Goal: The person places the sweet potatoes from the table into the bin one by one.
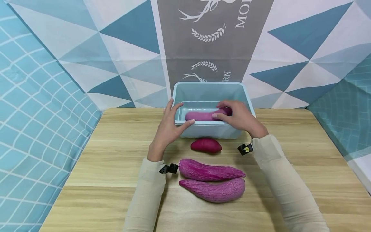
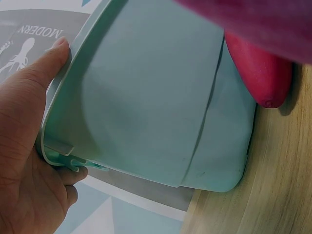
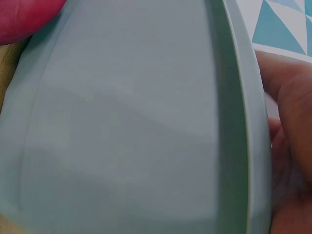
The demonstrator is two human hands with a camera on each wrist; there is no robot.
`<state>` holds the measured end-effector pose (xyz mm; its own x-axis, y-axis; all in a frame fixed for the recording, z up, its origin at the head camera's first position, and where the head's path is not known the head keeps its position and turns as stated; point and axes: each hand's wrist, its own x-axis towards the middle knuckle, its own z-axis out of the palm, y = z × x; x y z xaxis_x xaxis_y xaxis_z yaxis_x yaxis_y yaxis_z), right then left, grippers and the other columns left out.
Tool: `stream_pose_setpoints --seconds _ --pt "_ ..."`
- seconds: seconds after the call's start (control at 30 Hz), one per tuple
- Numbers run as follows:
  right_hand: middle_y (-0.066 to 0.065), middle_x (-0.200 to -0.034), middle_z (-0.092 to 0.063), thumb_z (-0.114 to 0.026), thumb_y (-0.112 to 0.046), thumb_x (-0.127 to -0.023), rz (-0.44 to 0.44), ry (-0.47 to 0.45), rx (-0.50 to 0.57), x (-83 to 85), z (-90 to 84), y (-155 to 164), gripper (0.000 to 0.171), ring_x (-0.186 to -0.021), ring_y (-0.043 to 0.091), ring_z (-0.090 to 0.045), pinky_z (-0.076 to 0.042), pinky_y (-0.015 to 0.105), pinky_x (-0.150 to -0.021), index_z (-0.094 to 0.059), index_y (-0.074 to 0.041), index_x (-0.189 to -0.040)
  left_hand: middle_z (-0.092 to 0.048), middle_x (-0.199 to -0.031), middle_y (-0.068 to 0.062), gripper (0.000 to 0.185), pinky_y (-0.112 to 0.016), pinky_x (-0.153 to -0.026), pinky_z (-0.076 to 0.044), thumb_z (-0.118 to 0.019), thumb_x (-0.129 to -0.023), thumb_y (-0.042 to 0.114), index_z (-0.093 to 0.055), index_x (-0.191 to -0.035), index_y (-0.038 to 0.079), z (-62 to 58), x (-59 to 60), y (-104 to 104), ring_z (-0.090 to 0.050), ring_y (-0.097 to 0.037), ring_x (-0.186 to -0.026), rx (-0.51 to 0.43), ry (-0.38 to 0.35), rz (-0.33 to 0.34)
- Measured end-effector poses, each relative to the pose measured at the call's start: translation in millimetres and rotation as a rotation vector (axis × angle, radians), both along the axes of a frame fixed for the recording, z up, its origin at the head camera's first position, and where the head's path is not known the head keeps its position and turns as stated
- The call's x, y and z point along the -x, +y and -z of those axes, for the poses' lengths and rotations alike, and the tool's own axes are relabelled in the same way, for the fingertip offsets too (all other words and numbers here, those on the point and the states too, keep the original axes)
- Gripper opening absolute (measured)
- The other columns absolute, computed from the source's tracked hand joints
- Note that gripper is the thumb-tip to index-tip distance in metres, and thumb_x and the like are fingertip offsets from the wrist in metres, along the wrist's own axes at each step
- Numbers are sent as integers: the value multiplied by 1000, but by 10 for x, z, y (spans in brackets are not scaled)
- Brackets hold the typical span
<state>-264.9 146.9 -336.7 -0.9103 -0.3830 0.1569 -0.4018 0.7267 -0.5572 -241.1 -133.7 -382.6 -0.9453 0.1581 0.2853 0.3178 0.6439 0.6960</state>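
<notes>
A light blue plastic box [image 1: 211, 130] stands at the back of the wooden table. My left hand [image 1: 171, 124] grips its left front corner, the thumb along the front rim and the fingers over the left side. In the left wrist view the same hand [image 2: 29, 117] wraps the rim. Reaching over the front rim, my right hand [image 1: 239, 116] holds a long purple eggplant [image 1: 200, 116] inside the box, thumb in front and fingers behind. The right wrist view has the box wall hiding the eggplant and most of the hand [image 3: 292, 112].
A short red sweet potato [image 1: 206, 145] lies just in front of the box. Nearer me, two wrinkled purple eggplants lie side by side, one behind [image 1: 208, 170] and one in front [image 1: 217, 190]. A patterned cloth wall [image 1: 130, 64] rises behind the table [image 1: 116, 154].
</notes>
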Motion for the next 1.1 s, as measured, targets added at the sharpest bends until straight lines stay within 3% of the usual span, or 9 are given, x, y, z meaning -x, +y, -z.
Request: stream_pose_setpoints --seconds 0.1,0.2,0.4,0.57,0.93,1.1 --pt "14 -130 -68 -74 -39 -91 30 -1 4 4 -1 -5 50 -122 34 -62 -30 66 -116 -64 -10 -130 -6 -172 -7 82 -63 -116 -36 -70 -87 59 -40 -153 23 2 -5 -2 -13 -38 -158 -2 0 1" --pt "15 -138 -64 -74 -40 -90 38 12 4 -13 -4 5 55 -133 36 -54 -14 73 -118 -61 -10 -134 -6 -172 -7 82 -64 -116 -35 -70 -87 60 -39 -153 23 5 -7 4 -14 -37 -158 2 -2 2" --pt "14 -145 -58 -76 -43 -89 32 19 26 -89 -23 19 61 -133 35 -53 -39 59 -113 -59 -12 -139 -5 -172 -7 81 -64 -116 -35 -69 -87 60 -39 -153 23 10 -13 8 -15 -37 -158 4 -1 5" --pt "14 -146 -57 -77 -43 -88 21 45 44 -177 -66 18 65 -125 33 -59 -44 56 -110 -57 -11 -140 -6 -172 -7 81 -63 -116 -36 -69 -87 60 -39 -153 24 4 -8 10 -17 -36 -157 5 2 2" --pt "8 -145 -57 -81 -39 -85 -29 112 96 -510 -113 10 60 -137 31 -47 -37 56 -115 -60 -17 -137 -6 -172 -7 81 -63 -116 -36 -70 -87 59 -40 -153 24 -1 -2 14 -18 -36 -157 3 8 1" --pt "9 -145 -57 -81 -40 -85 -45 133 96 -670 -116 13 59 -137 33 -46 -27 60 -120 -62 -16 -135 -6 -172 -7 81 -63 -115 -37 -70 -87 59 -40 -153 24 8 -3 12 -17 -36 -157 3 7 2"
